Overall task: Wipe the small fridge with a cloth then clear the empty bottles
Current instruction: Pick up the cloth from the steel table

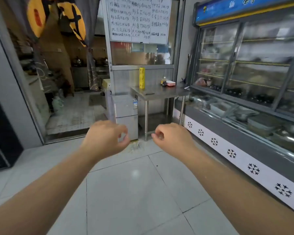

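- Left hand (107,138) is held out in front, fingers loosely curled, holding nothing.
- Right hand (172,138) is likewise raised, fingers curled inward, holding nothing.
- The small fridge (126,114) stands on the floor (134,192) against the partition, just left of the steel worktop (159,93).
- Clear empty bottles (136,147) sit on the floor at the fridge's front right corner, blurred, between the two hands.
- A yellow roll (142,78) stands upright at the worktop's back edge.
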